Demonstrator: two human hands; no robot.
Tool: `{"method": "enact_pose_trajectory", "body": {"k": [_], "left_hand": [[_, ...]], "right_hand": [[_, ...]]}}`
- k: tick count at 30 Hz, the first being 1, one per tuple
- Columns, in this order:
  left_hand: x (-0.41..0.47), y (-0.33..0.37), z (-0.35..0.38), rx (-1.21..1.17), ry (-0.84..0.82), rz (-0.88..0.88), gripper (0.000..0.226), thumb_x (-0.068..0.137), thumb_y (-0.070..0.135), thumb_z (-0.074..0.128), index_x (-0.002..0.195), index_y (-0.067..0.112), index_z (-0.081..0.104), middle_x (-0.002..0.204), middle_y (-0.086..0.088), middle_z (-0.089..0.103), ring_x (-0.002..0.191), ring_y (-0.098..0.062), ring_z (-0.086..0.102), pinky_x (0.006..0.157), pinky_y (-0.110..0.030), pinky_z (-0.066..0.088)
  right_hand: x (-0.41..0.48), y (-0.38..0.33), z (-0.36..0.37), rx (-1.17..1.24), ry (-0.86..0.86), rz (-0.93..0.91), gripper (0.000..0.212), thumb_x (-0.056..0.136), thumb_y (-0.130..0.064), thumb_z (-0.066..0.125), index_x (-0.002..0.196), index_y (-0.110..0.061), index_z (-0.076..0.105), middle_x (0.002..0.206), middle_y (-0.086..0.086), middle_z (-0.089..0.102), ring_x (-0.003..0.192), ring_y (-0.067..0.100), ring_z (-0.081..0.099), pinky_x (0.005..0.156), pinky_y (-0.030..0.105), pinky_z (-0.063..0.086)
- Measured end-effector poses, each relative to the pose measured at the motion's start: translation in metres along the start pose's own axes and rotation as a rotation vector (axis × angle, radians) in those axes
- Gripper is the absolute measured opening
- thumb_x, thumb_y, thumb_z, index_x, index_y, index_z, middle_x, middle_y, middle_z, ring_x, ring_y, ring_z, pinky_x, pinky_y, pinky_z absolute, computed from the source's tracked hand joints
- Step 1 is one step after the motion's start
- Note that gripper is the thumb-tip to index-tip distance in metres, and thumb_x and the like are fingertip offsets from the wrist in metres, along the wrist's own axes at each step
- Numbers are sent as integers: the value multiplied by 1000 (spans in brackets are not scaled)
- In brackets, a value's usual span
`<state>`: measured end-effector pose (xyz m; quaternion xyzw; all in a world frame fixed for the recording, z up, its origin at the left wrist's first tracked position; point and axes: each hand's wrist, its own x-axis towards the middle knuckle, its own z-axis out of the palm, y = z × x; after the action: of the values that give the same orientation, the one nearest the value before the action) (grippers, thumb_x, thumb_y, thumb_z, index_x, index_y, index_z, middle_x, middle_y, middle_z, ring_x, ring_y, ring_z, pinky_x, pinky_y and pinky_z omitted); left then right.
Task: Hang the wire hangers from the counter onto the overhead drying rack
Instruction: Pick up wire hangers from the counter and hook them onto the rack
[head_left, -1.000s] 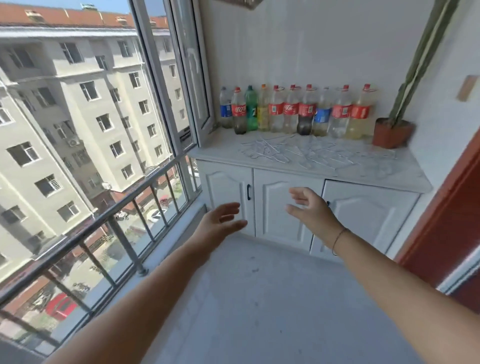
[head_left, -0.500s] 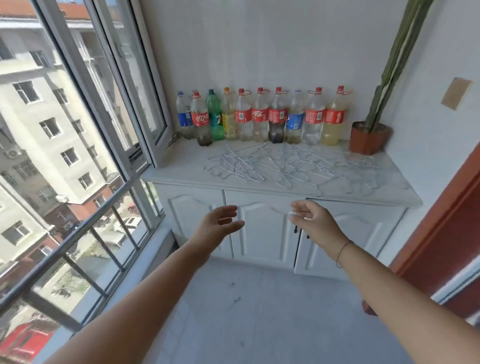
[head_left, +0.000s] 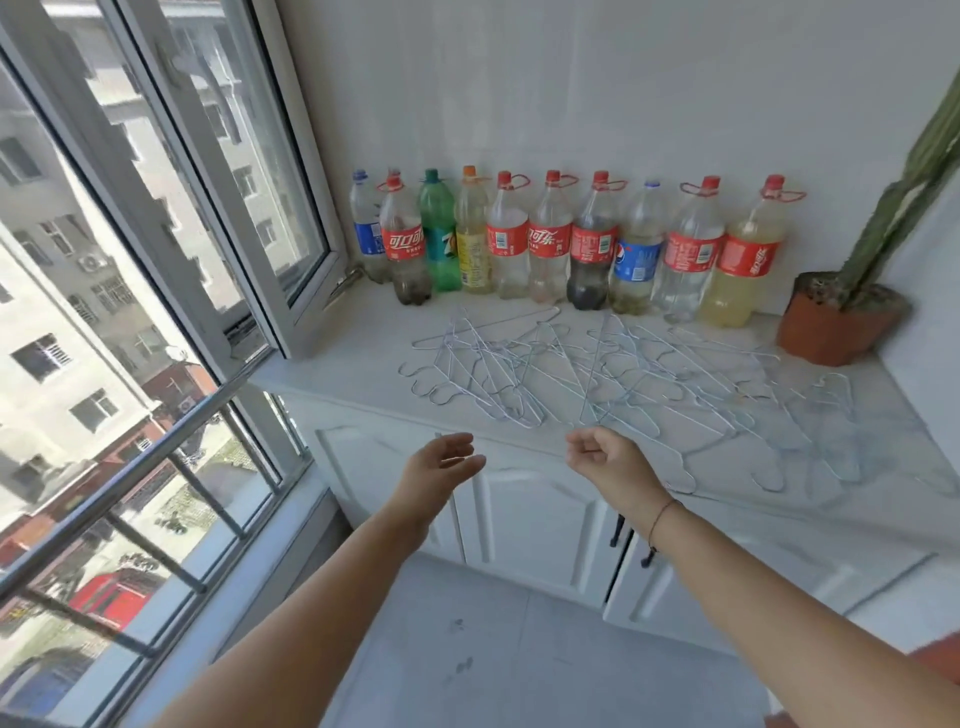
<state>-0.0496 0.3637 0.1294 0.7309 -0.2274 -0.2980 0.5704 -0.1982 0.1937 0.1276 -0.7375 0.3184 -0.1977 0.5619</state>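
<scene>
Both arms reach forward toward a white counter (head_left: 322, 366) that stands against the back wall. The left hand (head_left: 441, 467) hangs in the air just in front of the counter's front edge, near its left end. It is open, with the fingers relaxed and slightly spread, the palm turned to the right, and it touches nothing. The right hand (head_left: 608, 460) is level with it and a little apart, also at the front edge. Its fingers are curled in toward the palm with the thumb against them, and nothing shows in its grip. A thin dark cord (head_left: 662, 514) circles the right wrist.

The wire hangers (head_left: 571, 374) lie flat on the counter in a loose, overlapping spread that runs from the middle toward the right end and reaches the front edge just behind the right hand. Neither hand is touching them.

A row of plastic bottles (head_left: 545, 244) stands along the counter's back edge, most with red labels and one green. A brown pot (head_left: 831, 327) with a tall green plant (head_left: 904, 171) sits in the back right corner. White cupboard doors (head_left: 530, 514) close the front below the counter. A window (head_left: 156, 208) with a metal rail (head_left: 130, 467) runs along the left.
</scene>
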Motion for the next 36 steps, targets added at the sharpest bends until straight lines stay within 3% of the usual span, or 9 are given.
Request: {"method": "enact_pose_trajectory", "body": {"k": [4, 9, 11, 14, 18, 23, 28, 33, 36], "left_hand": [[48, -7, 4, -14, 48, -69, 34, 86, 20, 65, 119, 18, 58, 108, 1, 63, 92, -2, 58, 80, -19, 42], [111, -15, -5, -31, 92, -124, 27, 87, 24, 63, 114, 26, 58, 106, 8, 63, 98, -6, 58, 76, -26, 44], [140, -18, -8, -50, 90, -130, 31, 88, 22, 63, 118, 20, 59, 109, 5, 63, 103, -10, 58, 87, -28, 44], [186, -18, -10, -64, 62, -144, 33, 88, 20, 62, 121, 17, 58, 113, 1, 63, 108, -13, 56, 100, -30, 40], [247, -18, -6, -74, -3, -169, 36, 88, 22, 62, 123, 16, 58, 116, -1, 63, 109, -16, 57, 90, -28, 41], [307, -28, 3, -65, -59, -243, 33, 85, 26, 65, 118, 20, 61, 116, 0, 65, 109, -21, 58, 96, -32, 45], [339, -37, 14, -107, -119, -322, 36, 88, 22, 63, 123, 15, 57, 120, -5, 62, 112, -21, 56, 102, -35, 43], [364, -40, 21, -160, -140, -378, 43, 89, 23, 61, 129, 10, 53, 122, -6, 61, 115, -21, 55, 105, -34, 41], [373, -40, 30, -222, -127, -411, 39, 90, 19, 59, 127, 7, 54, 119, -9, 61, 113, -21, 56, 103, -32, 41]], "right_hand": [[58, 9, 5, 1, -47, 37, 22, 85, -7, 60, 107, -8, 61, 100, 5, 63, 94, 16, 60, 89, 24, 46], [125, 21, 22, 8, -95, 91, 27, 86, -7, 59, 113, -5, 60, 103, 5, 63, 94, 14, 58, 74, 11, 46], [155, 27, 27, 16, -105, 110, 26, 86, -8, 59, 112, -6, 60, 103, 4, 62, 97, 14, 58, 75, 11, 45], [203, 33, 36, 61, -96, 159, 23, 86, -6, 58, 108, -9, 60, 105, 5, 62, 100, 16, 58, 86, 20, 44], [263, 39, 46, 184, -99, 279, 13, 87, -7, 57, 94, -18, 61, 101, 5, 60, 99, 17, 54, 96, 34, 42], [311, 48, 59, 341, -88, 408, 19, 90, -6, 50, 95, -22, 59, 98, 6, 54, 94, 17, 47, 82, 30, 42], [340, 61, 70, 402, -61, 512, 22, 92, -6, 46, 81, -20, 57, 76, -1, 43, 65, 9, 36, 59, 22, 26], [365, 71, 74, 347, -51, 541, 19, 89, -5, 47, 81, 10, 55, 66, 1, 40, 59, 11, 32, 53, 23, 20], [373, 70, 76, 293, -87, 544, 24, 88, -7, 48, 67, -18, 49, 63, 3, 38, 55, 11, 31, 47, 23, 19]]}}
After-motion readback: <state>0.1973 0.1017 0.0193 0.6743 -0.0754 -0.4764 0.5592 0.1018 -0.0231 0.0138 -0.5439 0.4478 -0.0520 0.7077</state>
